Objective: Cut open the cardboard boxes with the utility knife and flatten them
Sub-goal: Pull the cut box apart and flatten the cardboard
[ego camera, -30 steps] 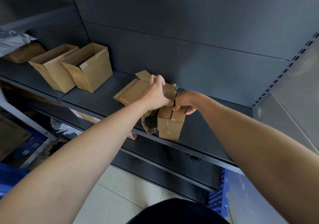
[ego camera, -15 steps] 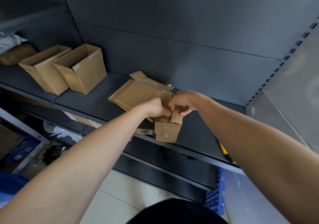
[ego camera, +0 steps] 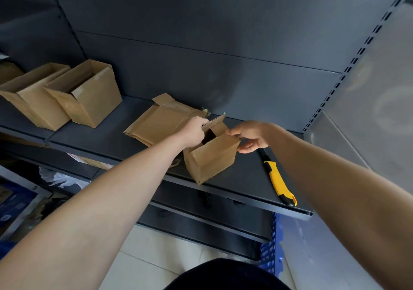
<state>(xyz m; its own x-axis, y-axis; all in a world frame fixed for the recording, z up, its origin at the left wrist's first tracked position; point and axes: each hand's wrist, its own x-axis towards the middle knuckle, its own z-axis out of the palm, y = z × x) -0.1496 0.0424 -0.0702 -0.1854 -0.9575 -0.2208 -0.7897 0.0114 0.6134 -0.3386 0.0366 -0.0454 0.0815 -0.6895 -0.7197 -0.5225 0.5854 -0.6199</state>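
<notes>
Dark metal shelf [ego camera: 234, 179]: a small box [ego camera: 212, 159] is stood near its front edge, top open. A raised flap is gripped by the left hand [ego camera: 193, 132], its fingers mostly hidden behind it. The box's right corner is pinched by the right hand [ego camera: 250, 136], wrist bent; the tip of the knife [ego camera: 278, 178] is hidden beneath.

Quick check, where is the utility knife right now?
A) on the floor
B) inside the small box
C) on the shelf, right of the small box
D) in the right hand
C: the utility knife lies on the shelf right of the small box; the left hand and right hand hold that box.
</notes>
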